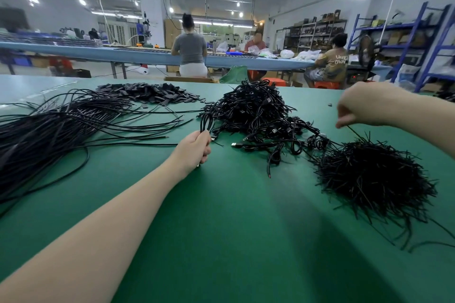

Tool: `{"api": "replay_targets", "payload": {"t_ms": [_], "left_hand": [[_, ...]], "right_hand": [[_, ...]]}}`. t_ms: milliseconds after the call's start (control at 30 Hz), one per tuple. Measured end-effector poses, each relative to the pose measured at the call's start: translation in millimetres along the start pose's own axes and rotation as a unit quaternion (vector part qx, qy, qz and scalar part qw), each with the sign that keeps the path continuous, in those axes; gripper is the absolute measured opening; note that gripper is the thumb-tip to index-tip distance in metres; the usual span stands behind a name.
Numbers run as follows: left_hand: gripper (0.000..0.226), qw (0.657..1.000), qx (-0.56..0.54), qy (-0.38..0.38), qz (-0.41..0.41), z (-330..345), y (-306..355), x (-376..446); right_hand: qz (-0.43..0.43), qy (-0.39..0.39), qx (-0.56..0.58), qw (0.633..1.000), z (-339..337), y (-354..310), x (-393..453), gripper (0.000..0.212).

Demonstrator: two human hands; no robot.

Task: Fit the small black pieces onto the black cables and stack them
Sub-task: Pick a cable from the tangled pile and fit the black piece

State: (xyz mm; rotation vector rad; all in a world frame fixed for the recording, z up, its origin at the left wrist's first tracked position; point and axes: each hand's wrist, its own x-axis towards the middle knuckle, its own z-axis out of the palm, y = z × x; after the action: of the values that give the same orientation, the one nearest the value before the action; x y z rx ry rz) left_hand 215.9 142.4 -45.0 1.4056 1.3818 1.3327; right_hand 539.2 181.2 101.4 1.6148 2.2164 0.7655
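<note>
So, the left hand [197, 146] was curled round a folded black cable [206, 122], its loop sticking up toward 12 o'clock, probably so the loose end stayed tidy while the other hand fetched a part. The right hand [362, 104] was pinching one thin black strip [353, 131], drawing it up out of the bristly heap of strips [374, 177] at approx. 3 o'clock on the green table [221, 229]. That grip looked like thumb vs. fingertips, though blur hid the detail.

Stock was sorted by type, prob. for reach: tangled cables w/ USB plugs [256, 115] at 12 o'clock, straight long cables [49, 135] fanned out at 9–10 o'clock, flat small black pieces [147, 92] heaped at 11 o'clock, well apart from the hands. Cannot tell if the strip was a tie or the piece to be fitted.

Other workers [189, 47] sat at a far table.
</note>
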Motion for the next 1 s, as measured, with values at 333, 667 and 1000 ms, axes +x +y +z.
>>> {"api": "replay_targets", "payload": {"t_ms": [333, 667, 1000], "left_hand": [[0.029, 0.991, 0.057, -0.111, 0.054, 14.3, 20.1, -10.9], [0.040, 0.947, 0.296, -0.075, 0.096, 17.2, 12.2, -11.4], [0.031, 0.737, 0.598, 0.042, 0.313, 22.6, 8.0, -19.6]], "right_hand": [[-0.115, 0.264, 0.417, 0.862, -40.7, -133.2, 0.8, 0.016], [-0.134, 0.268, 0.468, 0.832, -40.8, -171.6, 13.1, 0.015], [-0.179, 0.091, 0.551, 0.810, -51.5, -148.4, 25.2, 0.008]]}}
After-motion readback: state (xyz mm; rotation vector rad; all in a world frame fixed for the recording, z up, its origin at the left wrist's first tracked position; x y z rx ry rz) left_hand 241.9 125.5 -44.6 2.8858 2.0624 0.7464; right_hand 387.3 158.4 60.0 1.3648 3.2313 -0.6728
